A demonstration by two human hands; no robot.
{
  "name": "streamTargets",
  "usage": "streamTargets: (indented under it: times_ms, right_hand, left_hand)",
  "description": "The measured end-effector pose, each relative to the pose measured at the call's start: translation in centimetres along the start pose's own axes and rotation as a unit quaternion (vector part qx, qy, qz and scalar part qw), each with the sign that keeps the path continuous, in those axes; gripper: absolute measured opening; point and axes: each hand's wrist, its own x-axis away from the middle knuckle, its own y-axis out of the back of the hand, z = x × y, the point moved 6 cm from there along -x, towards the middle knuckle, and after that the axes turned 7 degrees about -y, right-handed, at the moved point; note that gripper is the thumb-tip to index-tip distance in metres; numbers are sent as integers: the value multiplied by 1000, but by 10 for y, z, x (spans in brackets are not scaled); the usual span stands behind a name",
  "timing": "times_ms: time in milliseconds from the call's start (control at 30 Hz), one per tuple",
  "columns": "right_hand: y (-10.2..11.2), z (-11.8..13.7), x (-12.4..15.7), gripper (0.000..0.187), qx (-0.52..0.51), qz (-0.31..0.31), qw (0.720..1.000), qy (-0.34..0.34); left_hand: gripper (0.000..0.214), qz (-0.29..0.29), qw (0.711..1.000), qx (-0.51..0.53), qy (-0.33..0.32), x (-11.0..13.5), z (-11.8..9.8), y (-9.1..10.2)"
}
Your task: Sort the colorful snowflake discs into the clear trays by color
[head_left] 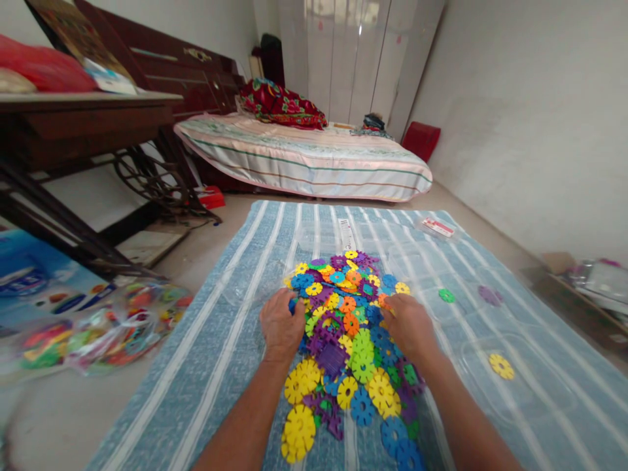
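Observation:
A heap of notched plastic disc pieces (362, 353) in yellow, blue, green, orange and purple spreads over the striped cloth between my hands. My left hand (280, 327) is closed at the heap's left edge, with a blue disc piece (293, 305) showing between thumb and fingers. At the right edge, my right hand (411, 328) has its fingers curled in beside orange and yellow pieces. Whatever those fingers grip is hidden. A purple square piece (331, 359) lies among the discs.
Clear plastic lids or trays lie to the right, around a yellow disc (501, 366), a green disc (446, 296) and a purple piece (490, 296). A red-and-white labelled packet (438, 227) sits at the far right. Bags of colourful pieces (130, 327) rest left; a bed (314, 163) stands beyond.

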Motion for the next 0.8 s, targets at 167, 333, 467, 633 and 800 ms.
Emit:
streamTargets:
  times_ms: [167, 333, 467, 633, 800]
  right_hand:
    - [-12, -15, 2, 16, 5, -32, 999, -14]
    - [-18, -20, 15, 15, -35, -53, 998, -1]
    - [-14, -11, 14, 16, -39, -71, 997, 13]
    - [-12, 2, 8, 11, -22, -55, 998, 27]
    - [-2, 5, 4, 10, -30, -40, 998, 40]
  left_hand:
    - [19, 17, 999, 47, 3, -1, 1, -6]
    - [18, 27, 997, 70, -6, -2, -2, -7]
    - [20, 36, 997, 67, -9, -3, -4, -6]
    - [21, 38, 997, 64, -5, -3, -2, -7]
    - [22, 36, 998, 59, -1, -3, 3, -11]
